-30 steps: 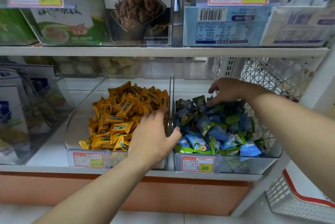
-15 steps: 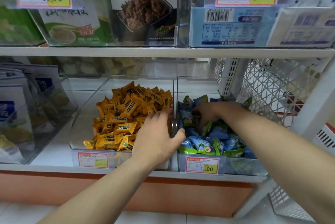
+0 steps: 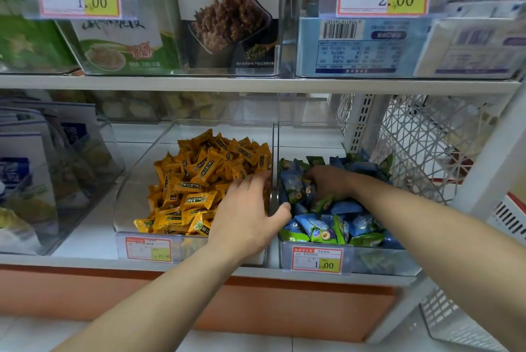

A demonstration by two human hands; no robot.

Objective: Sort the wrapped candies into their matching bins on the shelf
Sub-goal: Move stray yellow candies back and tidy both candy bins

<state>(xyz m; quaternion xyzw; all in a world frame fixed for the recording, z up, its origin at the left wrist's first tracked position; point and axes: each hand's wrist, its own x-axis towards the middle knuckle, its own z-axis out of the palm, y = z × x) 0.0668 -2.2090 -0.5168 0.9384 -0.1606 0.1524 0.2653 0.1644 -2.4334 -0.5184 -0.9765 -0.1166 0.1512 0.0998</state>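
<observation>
Left hand: the left hand (image 3: 244, 215) lies flat, palm down, at the right front corner of the left bin (image 3: 136, 180); the fingers are straight and close together on the orange candies (image 3: 205, 175), and the thumb is spread out to the right across the wall between the two bins. It grips nothing.
Right hand: the right hand (image 3: 330, 183) is down in the right bin (image 3: 370, 264), fingers curled and dug into the blue and green candies (image 3: 341, 223). I cannot tell whether it pinches one, as the fingertips are hidden among the wrappers.
Orange candies: heaped in the clear left bin, mostly toward its right side.
Blue and green candies: piled in the clear right bin, just beside the left one, around and under the right hand.
Bins: side by side on the lower shelf (image 3: 85, 237), walls touching.
Price tags: one on the front of the left bin (image 3: 148, 249), one on the front of the right bin (image 3: 316, 262) reading 1.00.
Upper shelf: boxed snacks (image 3: 227, 27) in clear holders.
Right side: a white mesh panel (image 3: 421, 146) stands beside the right bin.
</observation>
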